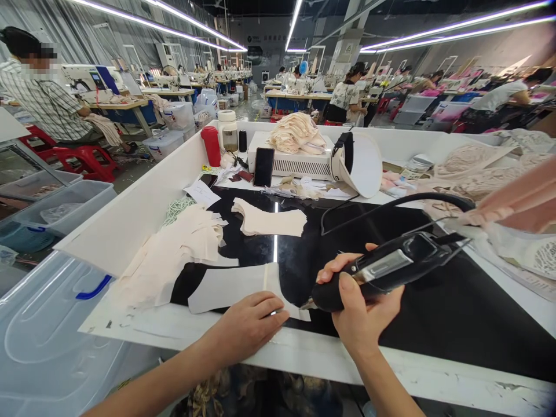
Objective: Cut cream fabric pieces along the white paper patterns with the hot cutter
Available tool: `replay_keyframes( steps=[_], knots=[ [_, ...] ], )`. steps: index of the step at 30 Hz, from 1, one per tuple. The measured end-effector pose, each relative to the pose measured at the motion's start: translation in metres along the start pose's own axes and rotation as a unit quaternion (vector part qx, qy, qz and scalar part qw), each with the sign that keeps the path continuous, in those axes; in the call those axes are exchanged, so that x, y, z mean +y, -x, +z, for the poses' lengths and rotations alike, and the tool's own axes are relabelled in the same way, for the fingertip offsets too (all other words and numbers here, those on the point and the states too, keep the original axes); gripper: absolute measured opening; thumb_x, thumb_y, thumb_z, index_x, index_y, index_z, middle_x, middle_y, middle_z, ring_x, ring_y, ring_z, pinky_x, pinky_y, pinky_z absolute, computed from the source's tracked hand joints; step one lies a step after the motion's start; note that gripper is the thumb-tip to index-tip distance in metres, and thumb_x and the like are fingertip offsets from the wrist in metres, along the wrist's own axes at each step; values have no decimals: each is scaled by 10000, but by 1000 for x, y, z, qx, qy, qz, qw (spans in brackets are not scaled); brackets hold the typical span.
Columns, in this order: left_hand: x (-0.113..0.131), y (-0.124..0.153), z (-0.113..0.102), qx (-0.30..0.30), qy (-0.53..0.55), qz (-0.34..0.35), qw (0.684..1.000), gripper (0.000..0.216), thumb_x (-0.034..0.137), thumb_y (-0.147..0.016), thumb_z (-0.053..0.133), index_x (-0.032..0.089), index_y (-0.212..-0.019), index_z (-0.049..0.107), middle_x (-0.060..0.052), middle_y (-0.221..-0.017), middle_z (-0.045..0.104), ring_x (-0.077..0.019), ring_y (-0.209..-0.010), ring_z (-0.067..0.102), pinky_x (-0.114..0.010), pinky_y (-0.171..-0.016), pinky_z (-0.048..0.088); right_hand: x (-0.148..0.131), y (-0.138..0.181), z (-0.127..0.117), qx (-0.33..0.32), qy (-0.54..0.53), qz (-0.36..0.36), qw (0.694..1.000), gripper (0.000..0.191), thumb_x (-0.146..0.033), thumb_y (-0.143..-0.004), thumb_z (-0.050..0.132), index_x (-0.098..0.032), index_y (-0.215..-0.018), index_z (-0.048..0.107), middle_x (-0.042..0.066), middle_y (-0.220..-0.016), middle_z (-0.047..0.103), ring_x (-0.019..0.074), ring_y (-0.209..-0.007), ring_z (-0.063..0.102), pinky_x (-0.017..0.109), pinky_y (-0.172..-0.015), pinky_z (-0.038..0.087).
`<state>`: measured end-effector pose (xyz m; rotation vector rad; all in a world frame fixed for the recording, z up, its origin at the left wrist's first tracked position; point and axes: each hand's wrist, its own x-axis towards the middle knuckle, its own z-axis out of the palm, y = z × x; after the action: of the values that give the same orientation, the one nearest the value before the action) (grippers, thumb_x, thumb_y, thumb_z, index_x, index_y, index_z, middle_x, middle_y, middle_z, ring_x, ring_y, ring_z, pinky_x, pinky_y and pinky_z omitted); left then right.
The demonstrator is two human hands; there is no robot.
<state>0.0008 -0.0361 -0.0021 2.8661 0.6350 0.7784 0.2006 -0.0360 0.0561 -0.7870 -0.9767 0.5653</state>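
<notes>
My right hand [362,310] is wrapped round a black corded hand tool [391,266] with a silver plate on its side and a narrow metal tip. That tip points left, at the right edge of a pale fabric panel [234,286] with a cream strip across it. Pressing on the panel's lower edge, my left hand [254,321] has its fingers bent and close together; a small shiny spot shows by them. Farther back on the black work surface [434,313] lies a stack of cream cut pieces [269,220]. A pile of similar pieces [186,237] spreads to the left.
A white wall [143,202] borders the table's left side. Toward the back are a phone [263,167], a white vented box [299,165], a lamp with a white shade [365,165] and a red cup [211,146]. Beige fabric [490,165] heaps at right. Several people work beyond.
</notes>
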Motion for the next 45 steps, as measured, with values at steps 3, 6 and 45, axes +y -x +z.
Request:
replay_keyframes(
  steps=[3,6,45],
  knots=[
    [0,0,0,-1,1,1,1000,228,131,-1055,503,118,-1242,632,-124,-1133,704,-240,-1120,665,-407,-1048,594,-4,2,2,8,-14,3,1000,449,-236,-881,753,-313,-1269,541,-44,-839,664,150,-621,638,348,-594,573],
    [0,0,-1,-6,1,1,1000,248,127,-1058,488,115,-1259,633,-124,-1140,704,-245,-1127,662,-402,-1049,591,-5,5,4,1,-32,-1,999,459,-270,-880,761,-312,-1280,539,-41,-832,653,151,-616,632,350,-589,576],
    [-26,8,-24,13,7,-48,999,253,168,-1099,446,140,-1259,640,-116,-1250,696,-220,-1189,662,-377,-1075,579,9,-11,-15,-17,-12,-23,1000,467,-168,-897,755,-322,-1292,557,-40,-895,683,131,-650,660,306,-610,569]
  ],
)
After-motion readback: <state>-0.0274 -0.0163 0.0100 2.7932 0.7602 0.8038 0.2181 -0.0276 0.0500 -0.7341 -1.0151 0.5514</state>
